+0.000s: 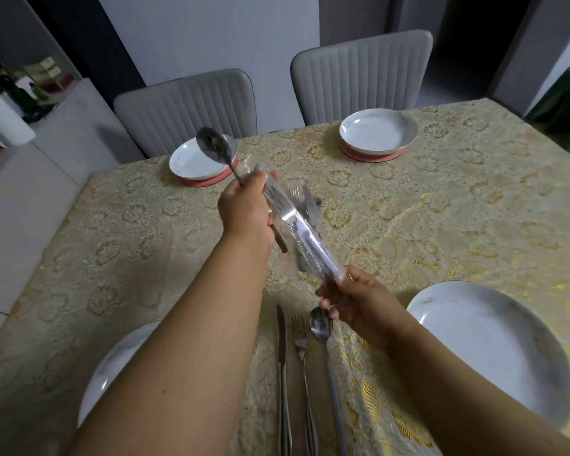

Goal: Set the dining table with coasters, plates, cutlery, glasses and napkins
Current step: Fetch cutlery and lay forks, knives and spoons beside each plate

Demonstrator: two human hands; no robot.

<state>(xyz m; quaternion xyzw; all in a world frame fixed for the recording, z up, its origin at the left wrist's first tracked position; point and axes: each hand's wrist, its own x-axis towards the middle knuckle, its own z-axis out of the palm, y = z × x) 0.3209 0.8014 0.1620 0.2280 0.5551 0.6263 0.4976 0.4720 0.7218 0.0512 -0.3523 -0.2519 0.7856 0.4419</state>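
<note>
My left hand (246,210) grips a spoon (215,146), bowl raised above the far-left plate, and also the upper end of a clear plastic sleeve (305,235) with a fork inside. My right hand (356,299) pinches the sleeve's lower end over the table's middle. A knife (282,373), fork (301,373) and spoon (324,350) lie side by side near me. More loose cutlery (310,205) lies on the cloth behind the sleeve. White plates sit at far left (188,162) and far right (379,131) on red coasters; two more plates sit at near left (112,366) and near right (494,343).
A gold patterned tablecloth (441,209) covers the table. Two grey padded chairs (185,106) (362,70) stand at the far side. A white counter (30,179) runs along the left, with a paper roll (4,116) on it.
</note>
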